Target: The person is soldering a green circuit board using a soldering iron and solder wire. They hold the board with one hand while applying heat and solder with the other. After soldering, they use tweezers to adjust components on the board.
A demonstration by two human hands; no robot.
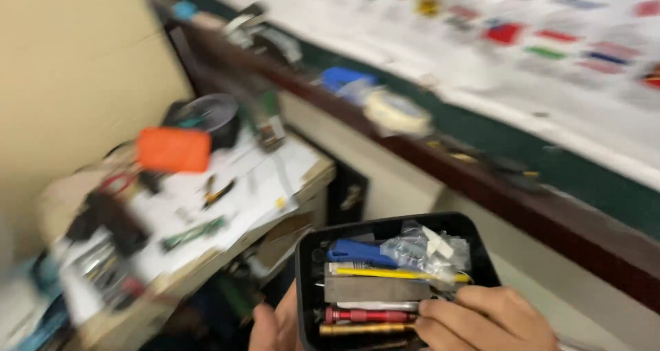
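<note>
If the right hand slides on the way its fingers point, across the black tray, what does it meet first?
The right hand points left across the black tray. Its fingers would probably meet the red tool handle first, or the gold one below it; depth is unclear.

Two bare hands only: left hand (pixel 275 327) and right hand (pixel 485 320), no gloves or rings (sleeves not visible).

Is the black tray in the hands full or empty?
Full. The black tray holds a blue-handled tool, a yellow tool, a red tool and a clear plastic bag.
</note>
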